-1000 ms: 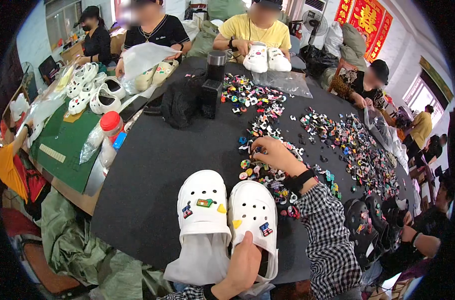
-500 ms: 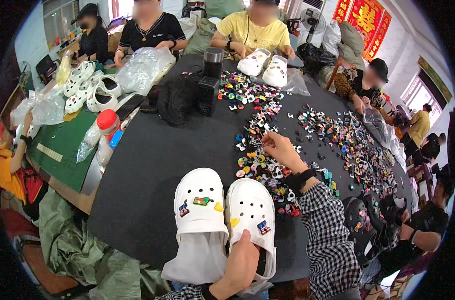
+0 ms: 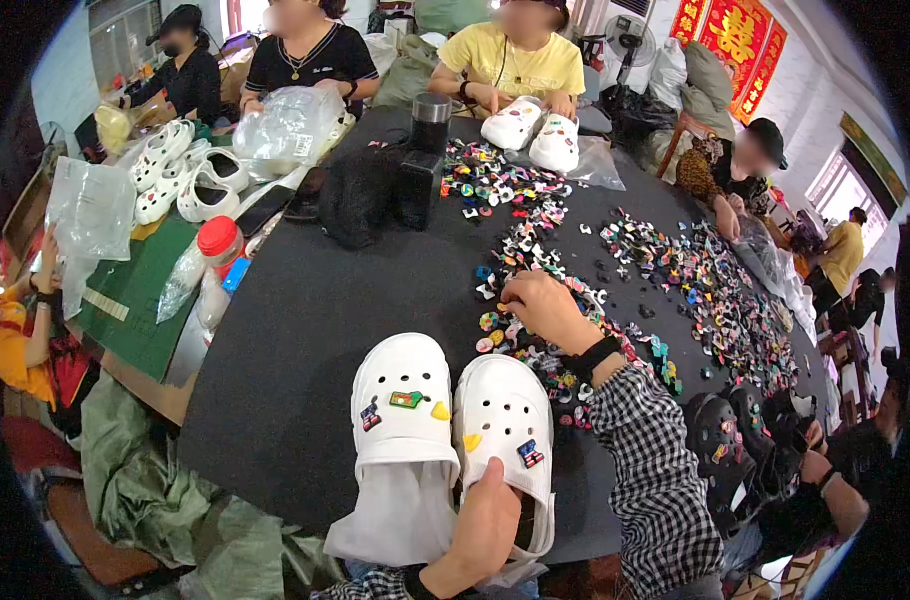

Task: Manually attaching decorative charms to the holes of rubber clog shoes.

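Left hand (image 3: pixel 481 530) is clamped on the right-hand white clog (image 3: pixel 499 449) ahead, probably steadying it. Right hand (image 3: pixel 545 310) is half-curled over loose shoe charms (image 3: pixel 525 340), can't tell if it's pinching one.

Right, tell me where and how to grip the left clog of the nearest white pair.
I'd take the left clog by the upper's edge at its opening, from the near side: its toe points away and the opening lies nearest. That edge is clear of the charms, though pale wrapping in the opening may interfere.
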